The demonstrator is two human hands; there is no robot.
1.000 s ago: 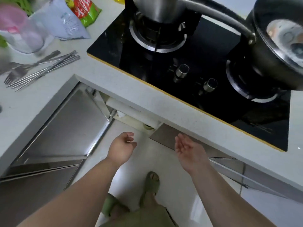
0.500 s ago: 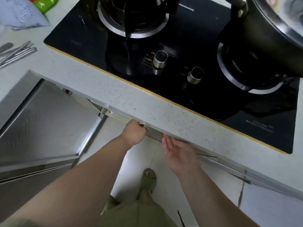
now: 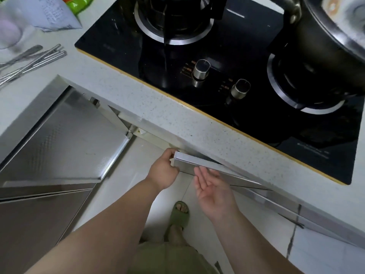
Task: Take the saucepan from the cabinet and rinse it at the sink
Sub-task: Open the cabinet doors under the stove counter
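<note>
- Saucepan: none shows outside the cupboard; the inside of the cupboard is hidden under the counter edge.
- Cupboard door [image 3: 213, 171] below the hob stands slightly ajar, its left end swung out from the counter [image 3: 177, 117] front edge.
- Left hand [image 3: 164, 171] grasps that left end of the door, fingers curled over it.
- Right hand [image 3: 213, 188] hangs loose and flat, palm up, just beside the door's front face.
- Hob [image 3: 227, 80] writing near its front right corner is too blurred to read; two knobs [image 3: 200, 69] sit at its front.
- Black pot [image 3: 324, 34] sits on the right burner.
- Cutlery [image 3: 29, 62] lies at the counter's left edge, beside a printed packet [image 3: 57, 14] whose text is unreadable.
- Another door [image 3: 65, 139] stands wide open at left.
</note>
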